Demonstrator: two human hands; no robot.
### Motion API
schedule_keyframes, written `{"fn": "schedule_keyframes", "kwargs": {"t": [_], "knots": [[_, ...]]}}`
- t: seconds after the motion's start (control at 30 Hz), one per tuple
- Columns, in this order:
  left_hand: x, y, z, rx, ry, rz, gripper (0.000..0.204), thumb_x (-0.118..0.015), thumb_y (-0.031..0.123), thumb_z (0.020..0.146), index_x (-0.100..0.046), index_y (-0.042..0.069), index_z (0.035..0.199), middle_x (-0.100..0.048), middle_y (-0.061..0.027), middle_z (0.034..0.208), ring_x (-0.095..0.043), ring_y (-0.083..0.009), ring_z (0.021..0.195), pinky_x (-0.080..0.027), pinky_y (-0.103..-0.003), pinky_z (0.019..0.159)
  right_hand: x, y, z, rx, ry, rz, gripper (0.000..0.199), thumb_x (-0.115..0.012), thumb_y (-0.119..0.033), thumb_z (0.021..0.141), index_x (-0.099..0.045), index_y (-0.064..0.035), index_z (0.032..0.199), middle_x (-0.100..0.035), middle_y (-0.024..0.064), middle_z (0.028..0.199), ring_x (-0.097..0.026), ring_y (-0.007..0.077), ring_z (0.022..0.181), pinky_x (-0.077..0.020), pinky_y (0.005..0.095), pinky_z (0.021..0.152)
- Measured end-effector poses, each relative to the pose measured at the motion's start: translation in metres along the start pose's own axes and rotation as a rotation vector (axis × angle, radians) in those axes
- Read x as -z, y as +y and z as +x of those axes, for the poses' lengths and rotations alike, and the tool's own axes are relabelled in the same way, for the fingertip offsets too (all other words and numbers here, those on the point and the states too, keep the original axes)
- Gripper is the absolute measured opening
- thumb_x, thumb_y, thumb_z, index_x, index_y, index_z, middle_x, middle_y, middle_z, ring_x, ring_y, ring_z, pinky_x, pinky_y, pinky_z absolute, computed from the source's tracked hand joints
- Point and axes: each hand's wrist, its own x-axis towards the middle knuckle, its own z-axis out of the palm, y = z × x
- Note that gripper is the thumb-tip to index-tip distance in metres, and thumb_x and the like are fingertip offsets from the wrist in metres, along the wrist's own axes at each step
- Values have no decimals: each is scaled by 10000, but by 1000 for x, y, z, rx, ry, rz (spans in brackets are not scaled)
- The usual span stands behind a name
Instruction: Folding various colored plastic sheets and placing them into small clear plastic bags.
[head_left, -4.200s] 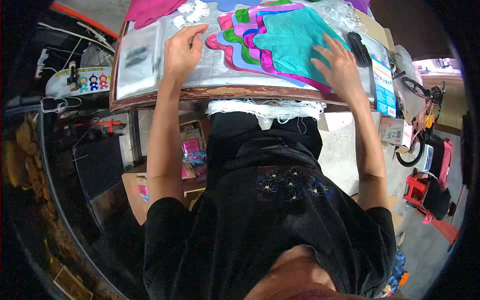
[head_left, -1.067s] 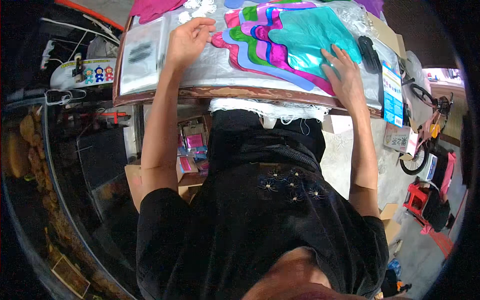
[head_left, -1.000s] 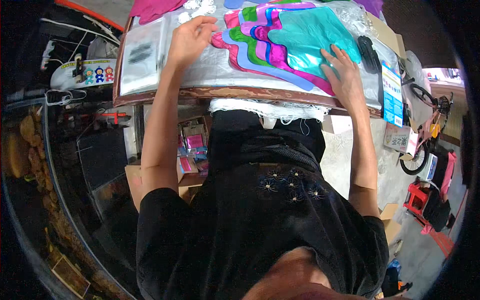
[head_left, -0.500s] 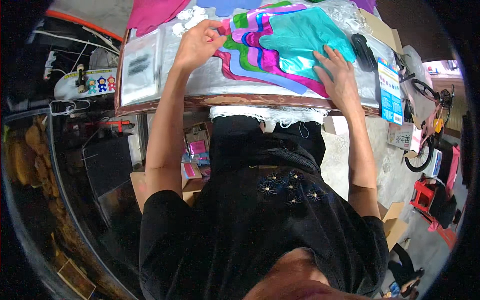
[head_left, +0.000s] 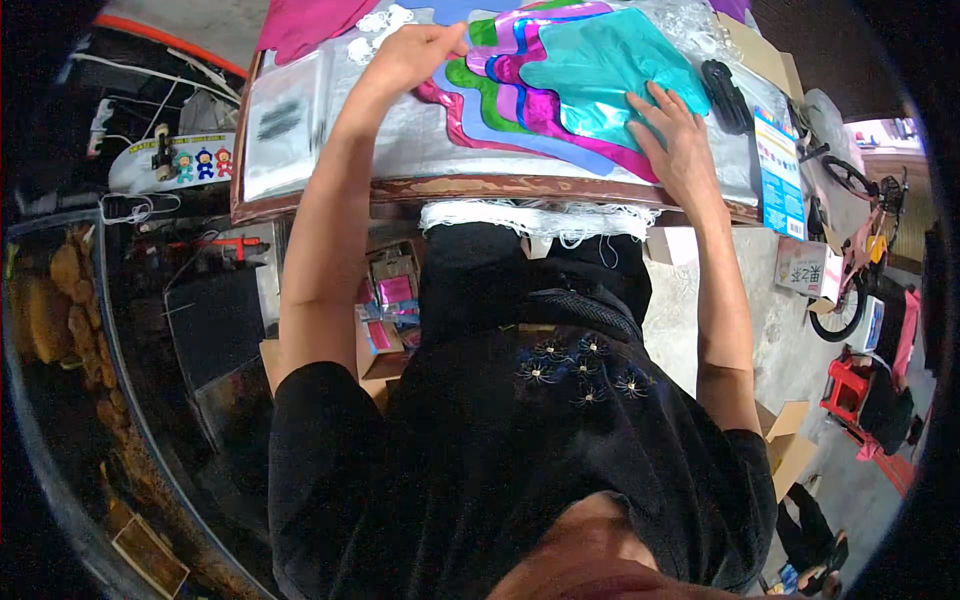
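Observation:
A fanned stack of flat, shiny foil balloons (head_left: 500,115) with wavy edges lies on the table. Its layers are green, purple, magenta, red and light blue, and a large teal foil balloon (head_left: 610,75) lies on top. My left hand (head_left: 410,55) is at the stack's far left edge, with thumb and fingertips pinched together on a foil edge. Exactly which layer they grip is partly hidden by the fingers. Spread over the right part of the teal balloon, my right hand (head_left: 675,140) lies with its fingers apart, pressing lightly on the foil.
At the table's left lies a clear plastic packet (head_left: 285,130). White curled pieces (head_left: 375,35) and magenta foil (head_left: 310,25) lie beyond it. To the right are a black object (head_left: 727,95), a blue printed card (head_left: 778,180) and a cardboard box (head_left: 765,55). White threads (head_left: 540,220) hang below the table's wooden edge (head_left: 480,188).
My left hand has moved slightly away from me and right, and its fingers have closed at the foil edge. My right hand stays on the teal balloon.

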Motion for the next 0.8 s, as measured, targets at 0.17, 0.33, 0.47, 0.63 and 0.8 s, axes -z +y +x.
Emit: {"fn": "schedule_keyframes", "kwargs": {"t": [0.17,0.33,0.47,0.63,0.8], "knots": [[9,5,6,36,-134,-64,436,-681,471,948,-778,52,1013,-742,-47,908,-638,-126,848,-497,-284,810,0,1,0,4,6,-10,397,-642,-246,974,-636,-197,1367,-504,156,1510,-429,395,1417,-317,582,1143],[6,25,0,64,-134,153,358,-743,395,911,-777,43,968,-728,-30,838,-620,-108,762,-505,-276,721,-2,4,0,13,24,-12,394,-649,-250,970,-642,-199,1361,-515,153,1500,-440,395,1409,-329,571,1134],[-3,7,-8,-61,-25,90,290,-783,321,877,-773,37,932,-713,-18,799,-605,-97,712,-494,-273,664,-4,2,1,37,45,-2,388,-651,-251,970,-647,-195,1353,-527,153,1489,-457,396,1393,-338,563,1127],[-7,15,-13,-96,-21,133,243,-786,267,872,-766,30,924,-702,-11,782,-599,-90,717,-488,-273,664,-7,7,-1,43,60,1,382,-658,-244,965,-654,-191,1343,-534,152,1483,-466,397,1385,-343,546,1129],[0,2,-14,-135,-52,99,187,-785,258,845,-768,82,903,-727,-78,795,-661,-154,731,-532,-317,709,-4,-6,-1,37,55,19,375,-671,-235,956,-664,-182,1327,-540,161,1475,-478,398,1377,-358,523,1127]]}}
